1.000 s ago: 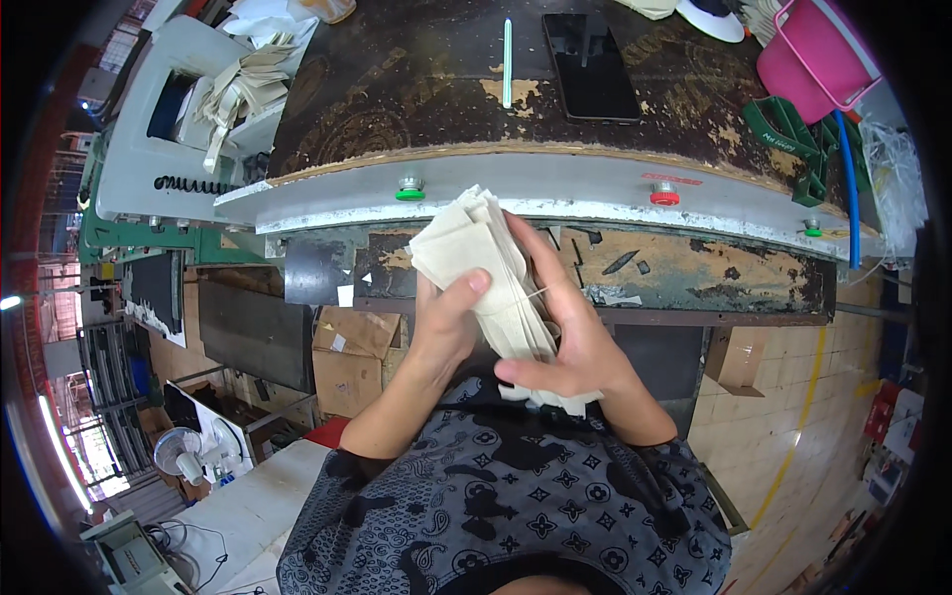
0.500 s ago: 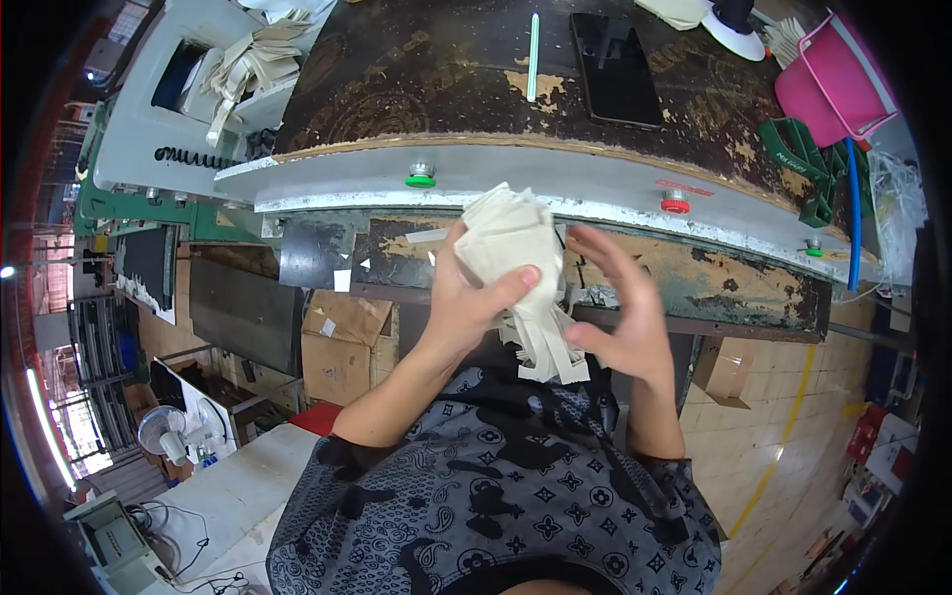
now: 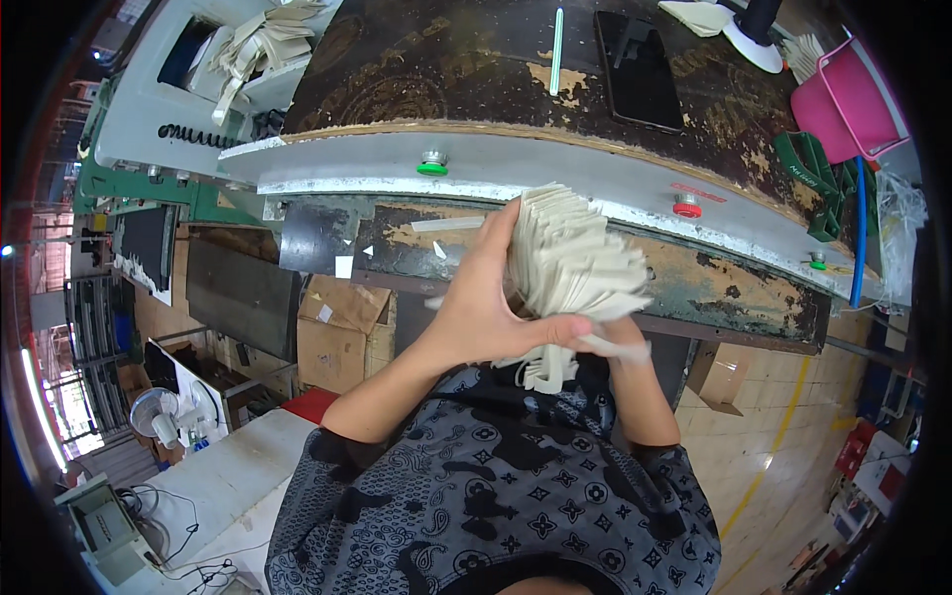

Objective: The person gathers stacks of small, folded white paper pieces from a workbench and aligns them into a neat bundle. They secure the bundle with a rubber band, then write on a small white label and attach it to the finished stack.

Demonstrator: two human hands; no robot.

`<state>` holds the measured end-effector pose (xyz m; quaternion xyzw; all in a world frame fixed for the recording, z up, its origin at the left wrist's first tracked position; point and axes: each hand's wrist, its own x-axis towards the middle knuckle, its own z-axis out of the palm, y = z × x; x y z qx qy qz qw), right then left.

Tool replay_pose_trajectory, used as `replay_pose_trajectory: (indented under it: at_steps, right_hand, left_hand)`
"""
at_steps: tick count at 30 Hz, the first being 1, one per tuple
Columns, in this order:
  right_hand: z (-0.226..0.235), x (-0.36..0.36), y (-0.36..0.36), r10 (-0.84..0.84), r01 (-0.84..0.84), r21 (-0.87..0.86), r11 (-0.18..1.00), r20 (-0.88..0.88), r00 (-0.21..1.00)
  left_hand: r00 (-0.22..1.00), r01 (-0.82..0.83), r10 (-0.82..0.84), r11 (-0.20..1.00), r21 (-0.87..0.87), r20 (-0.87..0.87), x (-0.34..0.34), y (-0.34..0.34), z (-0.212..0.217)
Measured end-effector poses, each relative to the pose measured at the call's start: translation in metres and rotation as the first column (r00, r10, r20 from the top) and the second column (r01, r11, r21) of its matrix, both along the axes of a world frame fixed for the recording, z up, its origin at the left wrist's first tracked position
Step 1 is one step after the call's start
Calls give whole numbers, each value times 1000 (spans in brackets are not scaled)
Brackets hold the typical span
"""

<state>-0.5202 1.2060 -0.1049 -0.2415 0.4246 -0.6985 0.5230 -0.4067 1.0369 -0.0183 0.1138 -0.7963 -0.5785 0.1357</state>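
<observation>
A thick bundle of cream fabric pieces (image 3: 575, 253) is held up in front of me, its many folded edges fanned out. My left hand (image 3: 481, 307) is closed round its left and near side, with the thumb stretched across the near edge. Below the thumb, narrow strip ends of the bundle hang over my shirt. My right hand (image 3: 623, 335) is at the bundle's right underside, its fingers hidden behind the fabric. A loose strip near it is smeared by motion.
Beyond the bundle runs a grey machine front with a green button (image 3: 432, 164) and a red button (image 3: 686, 205). On the worn dark tabletop (image 3: 476, 69) lie a phone (image 3: 640, 71) and a pale green stick (image 3: 557, 52). A pink bucket (image 3: 843, 104) stands at far right.
The bundle has moved right and spread from a compact stack into a fan. My right hand, spread beside it before, is now mostly behind it. My left hand has kept its hold.
</observation>
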Motion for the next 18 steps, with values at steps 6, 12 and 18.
replay_pose_trajectory:
  at_steps: [6,12,18]
  right_hand:
    - [-6,18,-8,-44,15,73,997,398,916]
    - [14,17,-13,-110,134,-98,986,224,968]
    - [18,13,-20,-154,204,-139,969,304,940]
  left_hand:
    - [971,97,-42,968,232,-234,8,10,-12]
    - [996,0,24,962,272,-85,8,19,-13]
    - [967,-198,145,945,-261,-208,5,-6,8]
